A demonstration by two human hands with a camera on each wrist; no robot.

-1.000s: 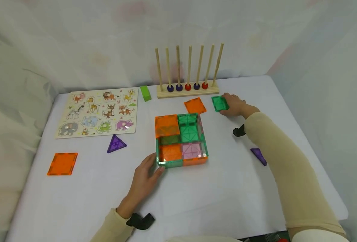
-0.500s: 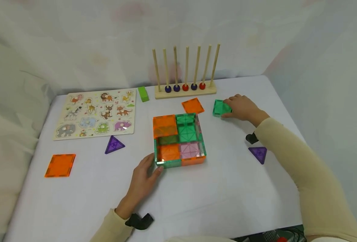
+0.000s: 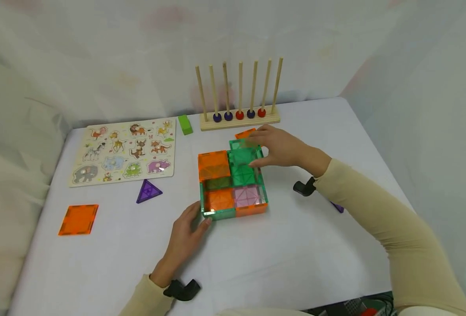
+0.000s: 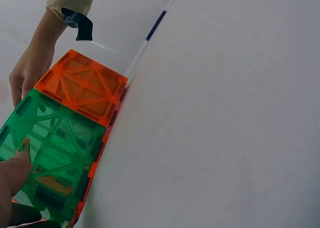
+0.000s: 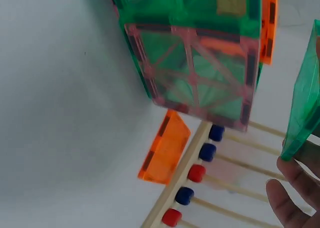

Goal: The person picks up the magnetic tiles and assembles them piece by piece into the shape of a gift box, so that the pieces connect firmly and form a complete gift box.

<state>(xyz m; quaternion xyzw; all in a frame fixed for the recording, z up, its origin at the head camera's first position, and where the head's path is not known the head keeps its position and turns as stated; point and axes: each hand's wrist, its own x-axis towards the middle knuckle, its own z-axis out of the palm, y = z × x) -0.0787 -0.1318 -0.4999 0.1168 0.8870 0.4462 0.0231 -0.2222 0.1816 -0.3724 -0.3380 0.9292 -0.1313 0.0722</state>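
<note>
A box of translucent magnetic tiles (image 3: pixel 221 214) stands mid-table, its walls green, orange and pink. An orange tile covers its back left quarter. At the front left corner my left hand (image 3: pixel 183 235) holds the box, the thumb on a green wall in the left wrist view. My right hand (image 3: pixel 280 147) pinches a green square magnetic tile (image 5: pixel 302 98) by its edge. In the head view that tile is above the back right part of the box, tilted and slightly blurred. Whether it touches the box, I cannot tell.
Behind the box lie an orange tile (image 3: pixel 244 134), a wooden peg stand (image 3: pixel 238 124) with red and blue beads, and a green block (image 3: pixel 185 124). To the left are an animal puzzle board (image 3: pixel 124 151), a purple triangle (image 3: pixel 148 191) and another orange tile (image 3: pixel 78 219). A second purple triangle (image 3: pixel 338 207) is partly hidden by the right sleeve.
My right hand has lifted the green tile off the table at the right and carried it left to over the box. My left hand has stayed at the corner.
</note>
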